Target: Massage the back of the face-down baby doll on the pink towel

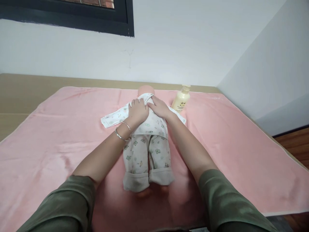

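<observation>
A baby doll lies on its back, its round pink head (146,90) at the far end. It wears a white long-sleeved top (151,126) with small prints and matching trousers (136,153) with turned-up cuffs. My left hand (138,112) rests on the left side of the doll's chest, fingers laid over the top. Near the neckline, my right hand (159,107) lies on the other side, its thumb apart from its fingers and pointing towards my left hand. The fabric directly under both palms is hidden. One sleeve stretches out to the left; the other is partly behind my right wrist.
A pale yellow pump bottle (181,100) stands just right of the doll's shoulder. The pink blanket (60,138) covers most of the wooden surface (26,88). Behind it rises a white wall (169,48) with a dark window frame (101,22); another wall stands to the right.
</observation>
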`<action>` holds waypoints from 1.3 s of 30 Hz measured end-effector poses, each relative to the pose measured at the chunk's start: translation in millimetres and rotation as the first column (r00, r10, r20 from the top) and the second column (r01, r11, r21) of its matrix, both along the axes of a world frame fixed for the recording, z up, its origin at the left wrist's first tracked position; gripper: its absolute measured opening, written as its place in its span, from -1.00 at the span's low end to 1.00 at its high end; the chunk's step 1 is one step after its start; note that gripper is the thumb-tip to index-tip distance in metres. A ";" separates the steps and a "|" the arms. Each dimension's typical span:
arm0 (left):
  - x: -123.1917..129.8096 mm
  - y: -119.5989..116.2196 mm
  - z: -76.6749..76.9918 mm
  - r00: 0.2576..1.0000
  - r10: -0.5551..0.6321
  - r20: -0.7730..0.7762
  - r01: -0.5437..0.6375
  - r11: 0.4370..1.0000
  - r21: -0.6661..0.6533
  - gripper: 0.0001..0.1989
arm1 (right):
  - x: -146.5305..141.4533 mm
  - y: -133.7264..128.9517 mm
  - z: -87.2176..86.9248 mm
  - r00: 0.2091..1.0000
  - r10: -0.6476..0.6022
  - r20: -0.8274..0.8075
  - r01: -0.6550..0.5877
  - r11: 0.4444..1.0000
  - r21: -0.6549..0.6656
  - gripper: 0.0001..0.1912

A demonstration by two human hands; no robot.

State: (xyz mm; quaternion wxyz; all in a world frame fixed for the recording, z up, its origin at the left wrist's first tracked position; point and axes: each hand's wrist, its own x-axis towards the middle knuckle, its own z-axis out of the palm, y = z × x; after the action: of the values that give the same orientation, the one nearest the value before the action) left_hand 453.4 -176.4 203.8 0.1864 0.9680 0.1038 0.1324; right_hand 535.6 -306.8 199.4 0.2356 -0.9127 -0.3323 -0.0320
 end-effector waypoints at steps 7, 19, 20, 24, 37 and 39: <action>21.7 38.0 -10.9 0.998 -0.070 0.004 0.069 0.971 -0.228 -0.46 | -51.6 28.3 13.9 0.976 -0.183 0.120 0.200 0.968 -0.151 -0.52; 0.8 -0.8 6.1 0.998 -0.046 -0.037 0.048 0.998 0.051 -0.46 | 0.7 -0.3 6.2 0.974 -0.145 -0.174 0.150 0.988 0.020 -0.35; -0.6 -3.2 7.1 0.998 -0.054 -0.039 0.056 0.997 0.059 -0.46 | -0.1 -0.3 6.8 0.975 -0.139 -0.172 0.143 0.990 0.013 -0.35; 5.4 10.3 5.9 0.996 -0.057 -0.074 0.056 0.998 -0.014 -0.49 | -29.7 12.5 15.5 0.977 -0.204 -0.056 0.195 0.971 -0.134 -0.38; -5.6 1.7 26.2 0.981 -0.067 -0.183 0.078 0.996 0.051 -0.47 | -17.5 7.9 17.7 0.954 -0.268 -0.136 0.249 0.958 -0.142 -0.26; -6.2 -0.1 28.1 0.975 -0.093 -0.203 0.104 0.994 0.044 -0.48 | -12.1 5.7 14.9 0.949 -0.275 -0.155 0.256 0.958 -0.131 -0.23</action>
State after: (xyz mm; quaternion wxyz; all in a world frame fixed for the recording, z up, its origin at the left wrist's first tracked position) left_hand 447.2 -176.5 232.0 0.1550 0.9850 0.0701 0.0274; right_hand 523.5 -301.1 214.3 0.2067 -0.9600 -0.1860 0.0333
